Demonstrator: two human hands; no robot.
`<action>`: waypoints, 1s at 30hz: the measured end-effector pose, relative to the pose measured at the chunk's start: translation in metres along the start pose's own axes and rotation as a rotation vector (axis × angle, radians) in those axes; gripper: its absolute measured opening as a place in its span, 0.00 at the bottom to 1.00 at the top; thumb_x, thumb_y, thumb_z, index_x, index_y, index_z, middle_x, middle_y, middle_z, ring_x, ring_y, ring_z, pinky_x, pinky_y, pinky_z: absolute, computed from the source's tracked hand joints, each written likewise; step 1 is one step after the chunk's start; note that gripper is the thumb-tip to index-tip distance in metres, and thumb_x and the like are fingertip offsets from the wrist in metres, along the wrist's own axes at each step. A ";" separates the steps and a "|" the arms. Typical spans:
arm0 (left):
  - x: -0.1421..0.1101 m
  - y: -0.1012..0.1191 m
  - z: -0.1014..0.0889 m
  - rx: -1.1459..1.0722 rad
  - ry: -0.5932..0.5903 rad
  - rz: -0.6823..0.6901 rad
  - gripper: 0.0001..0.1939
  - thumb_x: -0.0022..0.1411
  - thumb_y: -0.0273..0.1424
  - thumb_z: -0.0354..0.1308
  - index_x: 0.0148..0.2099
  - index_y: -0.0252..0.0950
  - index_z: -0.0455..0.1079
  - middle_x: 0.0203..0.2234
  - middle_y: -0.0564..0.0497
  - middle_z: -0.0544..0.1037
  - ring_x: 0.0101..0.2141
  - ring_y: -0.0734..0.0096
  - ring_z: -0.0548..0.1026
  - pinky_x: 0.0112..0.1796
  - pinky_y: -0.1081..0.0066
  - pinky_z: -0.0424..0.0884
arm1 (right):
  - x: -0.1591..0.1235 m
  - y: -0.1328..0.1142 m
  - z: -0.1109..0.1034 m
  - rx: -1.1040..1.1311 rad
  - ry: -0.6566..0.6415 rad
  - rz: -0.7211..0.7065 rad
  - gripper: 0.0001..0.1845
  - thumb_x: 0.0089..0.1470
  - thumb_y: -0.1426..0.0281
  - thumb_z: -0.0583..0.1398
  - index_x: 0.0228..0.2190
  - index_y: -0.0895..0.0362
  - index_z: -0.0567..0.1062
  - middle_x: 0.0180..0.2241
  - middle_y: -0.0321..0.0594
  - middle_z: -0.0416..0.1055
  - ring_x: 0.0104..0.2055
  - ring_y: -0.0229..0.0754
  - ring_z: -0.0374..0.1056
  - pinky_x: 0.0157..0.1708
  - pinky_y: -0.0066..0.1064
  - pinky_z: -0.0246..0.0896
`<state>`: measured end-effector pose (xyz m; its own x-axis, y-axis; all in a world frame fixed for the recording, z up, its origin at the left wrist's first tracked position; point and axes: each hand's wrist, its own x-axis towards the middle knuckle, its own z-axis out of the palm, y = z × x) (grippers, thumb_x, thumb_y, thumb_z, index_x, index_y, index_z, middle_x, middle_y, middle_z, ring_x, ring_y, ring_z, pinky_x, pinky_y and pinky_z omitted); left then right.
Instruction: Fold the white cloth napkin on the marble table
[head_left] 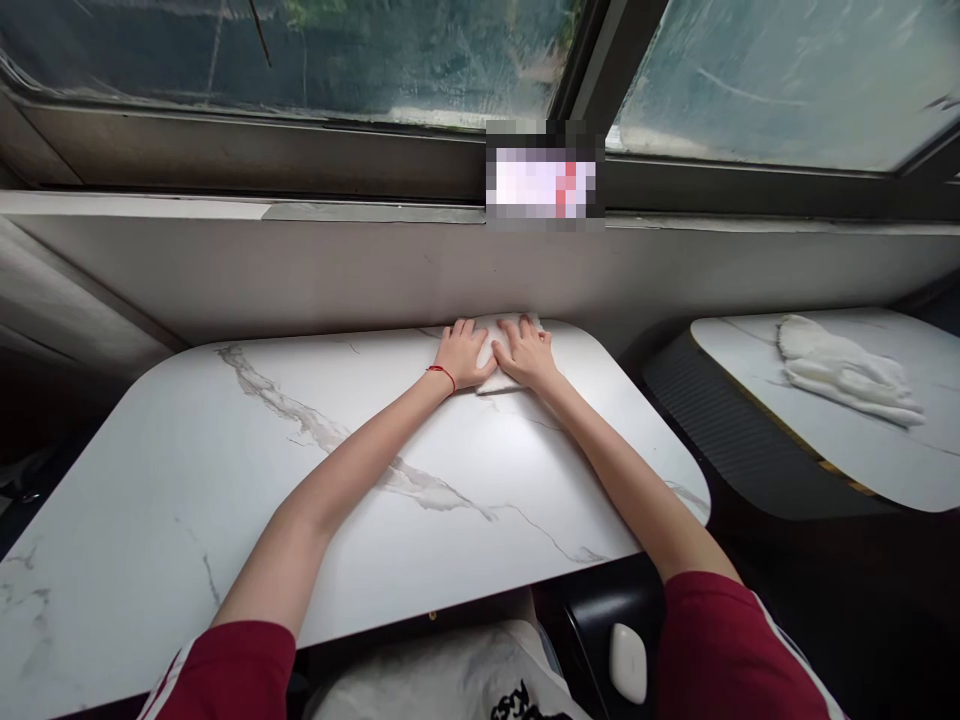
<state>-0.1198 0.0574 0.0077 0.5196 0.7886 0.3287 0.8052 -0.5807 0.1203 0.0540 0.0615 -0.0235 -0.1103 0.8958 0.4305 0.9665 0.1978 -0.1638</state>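
My left hand (463, 355) lies flat at the far edge of the white marbled table (315, 400), its fingers spread over the left part of a folded white cloth (496, 384). A thin red string bracelet circles that wrist. Beside it, my right hand (526, 352) presses on the same cloth with fingers stretched out. The thumbs point toward each other on the cloth. Both palms hide most of it against the tabletop, close to the wall.
A second marbled table (735, 350) stands at the right, bearing a crumpled white cloth (847, 370). Behind the tables run a wall (337, 265) and windows (300, 60). A blurred pale object (532, 182) is on the ledge. A small white case (628, 663) lies below the near edge.
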 end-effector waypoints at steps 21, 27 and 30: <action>-0.035 0.051 -0.023 0.048 -0.025 0.385 0.28 0.64 0.48 0.53 0.49 0.26 0.72 0.40 0.34 0.75 0.43 0.46 0.71 0.46 0.54 0.62 | -0.093 0.012 -0.059 -0.092 -0.104 -0.077 0.32 0.69 0.54 0.47 0.63 0.60 0.66 0.68 0.63 0.55 0.71 0.62 0.51 0.62 0.57 0.53; -0.064 0.099 -0.026 -0.009 -0.028 0.637 0.25 0.68 0.45 0.49 0.46 0.25 0.72 0.37 0.36 0.76 0.39 0.50 0.72 0.42 0.57 0.62 | -0.170 0.027 -0.097 -0.105 -0.092 -0.122 0.32 0.71 0.56 0.45 0.70 0.54 0.55 0.71 0.56 0.52 0.73 0.58 0.49 0.64 0.51 0.55; -0.079 0.118 -0.026 -0.044 -0.002 0.746 0.23 0.68 0.44 0.49 0.44 0.26 0.72 0.36 0.36 0.76 0.37 0.52 0.72 0.39 0.59 0.61 | -0.205 0.028 -0.115 -0.098 -0.070 -0.132 0.34 0.71 0.58 0.46 0.73 0.49 0.46 0.72 0.51 0.49 0.74 0.58 0.48 0.64 0.52 0.56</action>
<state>-0.0732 -0.0787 0.0205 0.9239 0.1828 0.3362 0.2268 -0.9692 -0.0963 0.1299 -0.1626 -0.0141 -0.2508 0.8908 0.3790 0.9600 0.2791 -0.0207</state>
